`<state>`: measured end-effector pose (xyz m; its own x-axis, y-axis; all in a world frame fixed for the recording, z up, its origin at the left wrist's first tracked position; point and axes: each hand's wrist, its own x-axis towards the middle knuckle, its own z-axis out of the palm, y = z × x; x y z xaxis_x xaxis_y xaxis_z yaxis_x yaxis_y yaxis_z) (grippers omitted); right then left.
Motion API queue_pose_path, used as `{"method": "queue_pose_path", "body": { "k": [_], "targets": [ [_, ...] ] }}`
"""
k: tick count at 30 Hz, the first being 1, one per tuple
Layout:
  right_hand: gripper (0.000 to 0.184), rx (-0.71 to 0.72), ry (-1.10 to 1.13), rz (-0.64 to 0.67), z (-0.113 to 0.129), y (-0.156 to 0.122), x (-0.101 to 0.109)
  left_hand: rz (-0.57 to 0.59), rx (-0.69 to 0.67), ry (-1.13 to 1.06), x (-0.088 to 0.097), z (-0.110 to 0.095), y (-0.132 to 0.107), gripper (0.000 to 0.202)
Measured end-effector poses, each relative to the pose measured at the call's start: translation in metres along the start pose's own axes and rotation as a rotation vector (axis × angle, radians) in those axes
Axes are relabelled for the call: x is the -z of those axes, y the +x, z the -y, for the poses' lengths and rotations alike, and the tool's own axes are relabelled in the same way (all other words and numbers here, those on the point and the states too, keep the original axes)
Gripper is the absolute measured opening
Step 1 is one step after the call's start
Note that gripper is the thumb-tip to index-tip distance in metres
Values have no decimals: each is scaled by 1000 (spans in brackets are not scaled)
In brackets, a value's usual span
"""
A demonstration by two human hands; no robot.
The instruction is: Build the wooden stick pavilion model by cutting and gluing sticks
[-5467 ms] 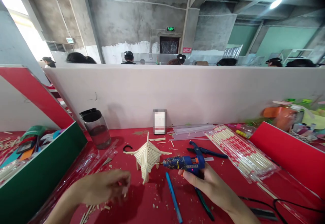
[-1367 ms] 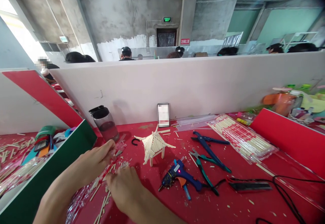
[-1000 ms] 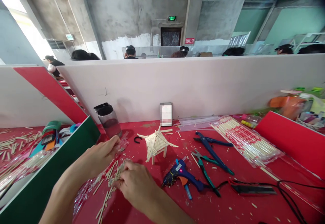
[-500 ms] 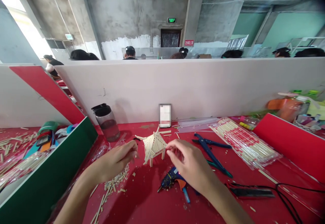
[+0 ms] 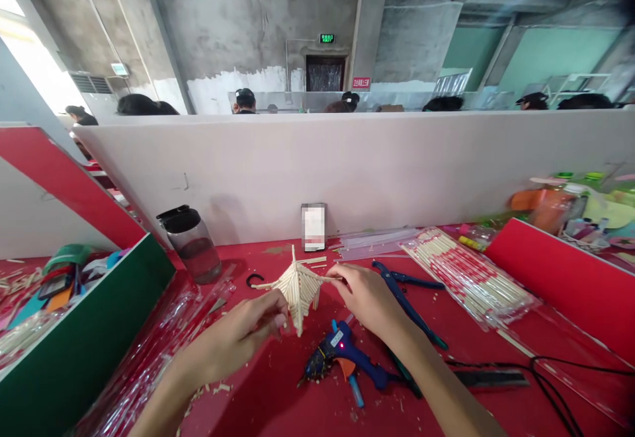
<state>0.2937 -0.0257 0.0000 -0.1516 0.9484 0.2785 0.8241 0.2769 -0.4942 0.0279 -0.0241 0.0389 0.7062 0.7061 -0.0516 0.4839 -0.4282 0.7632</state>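
A small pavilion-like model built of pale wooden sticks stands on the red table, its pointed roof made of slanting rows. One roof corner faces me and others stick out to the sides. My right hand pinches the tip of the right roof corner between thumb and fingers. Curled closed, my left hand is at the model's front left edge; whatever its fingertips hold is hidden. Below the right hand lies a blue hot glue gun with a red light lit and a blue glue stick in view.
A dark-lidded bottle stands at the back left, a blurred phone-like object against the white partition. Blue-handled cutters, bagged sticks and a black cable lie right. A green board borders the left.
The model has turned so a roof corner points toward me. My right hand has closed on its right corner, and my left hand has moved right and lower. The view has shifted slightly right.
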Motion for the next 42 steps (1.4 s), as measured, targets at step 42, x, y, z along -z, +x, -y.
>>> {"method": "queue_pose_path", "body": {
  "k": [42],
  "targets": [
    [39, -343, 1645, 62, -42, -106, -17, -39, -78, -204, -11, -7, -1, 21]
  ]
}}
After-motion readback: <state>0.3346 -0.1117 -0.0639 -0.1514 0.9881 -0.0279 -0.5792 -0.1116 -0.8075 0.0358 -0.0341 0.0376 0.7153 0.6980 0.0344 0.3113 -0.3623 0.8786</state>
